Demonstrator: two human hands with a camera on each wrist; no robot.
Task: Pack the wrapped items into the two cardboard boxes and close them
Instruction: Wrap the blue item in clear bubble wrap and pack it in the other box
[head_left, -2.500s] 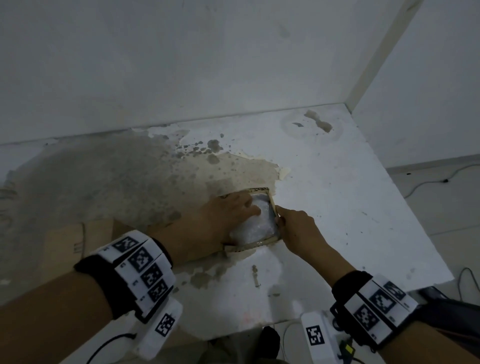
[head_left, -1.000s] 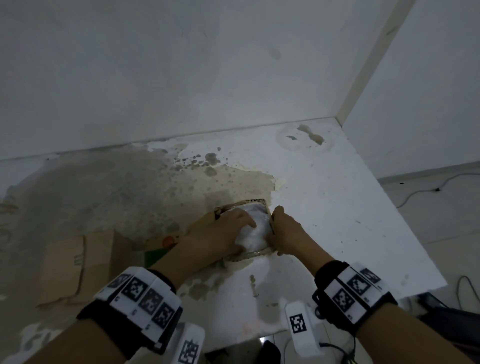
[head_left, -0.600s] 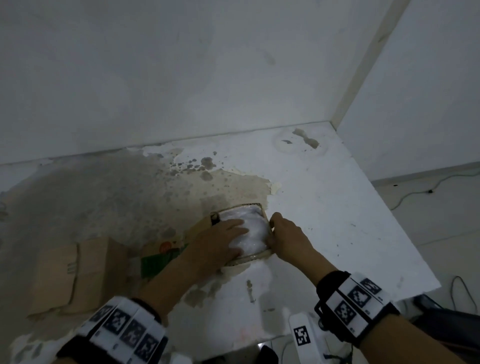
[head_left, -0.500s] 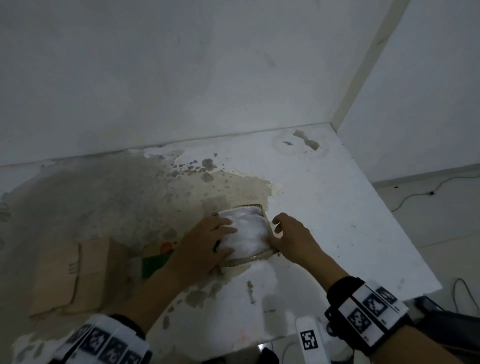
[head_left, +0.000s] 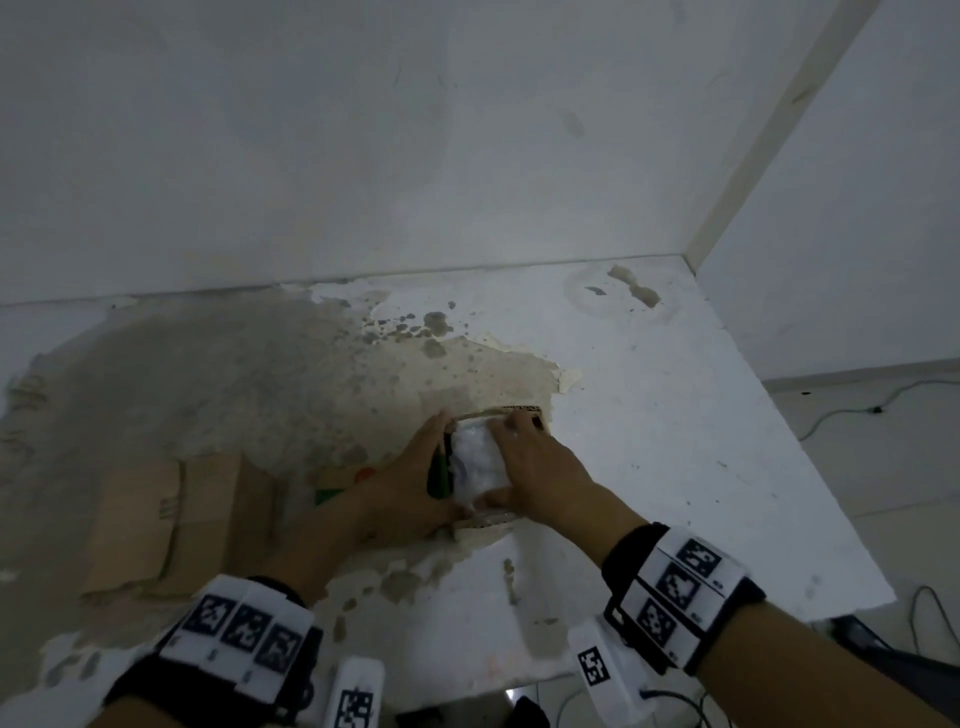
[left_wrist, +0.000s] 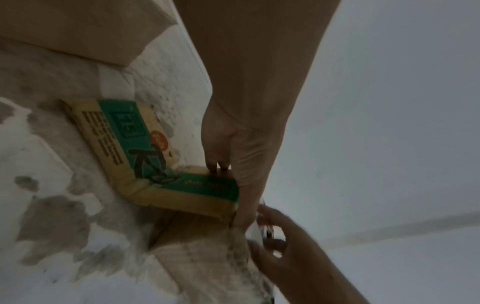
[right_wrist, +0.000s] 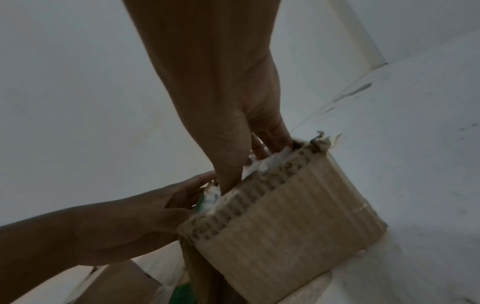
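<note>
A small cardboard box (head_left: 485, 521) stands mid-table with a white wrapped item (head_left: 475, 460) filling its opening. My right hand (head_left: 527, 460) lies over the item, its straight fingers and thumb pushed down onto the wrap (right_wrist: 270, 162) just inside the corrugated wall (right_wrist: 285, 216). At the box's left side my left hand (head_left: 410, 483) pinches the green-printed flap (left_wrist: 207, 185) and holds it raised beside the wrap. A second cardboard box (head_left: 171, 519) lies to the left, apart from both hands.
The white tabletop (head_left: 649, 441) is stained and peeling, with a wall along the back and a corner at the right. Its right edge (head_left: 810, 467) drops to a floor with cables (head_left: 841, 410).
My left hand slid off the wrapped item to the box's left flap and lifted it. My right hand moved from the box's right edge onto the item.
</note>
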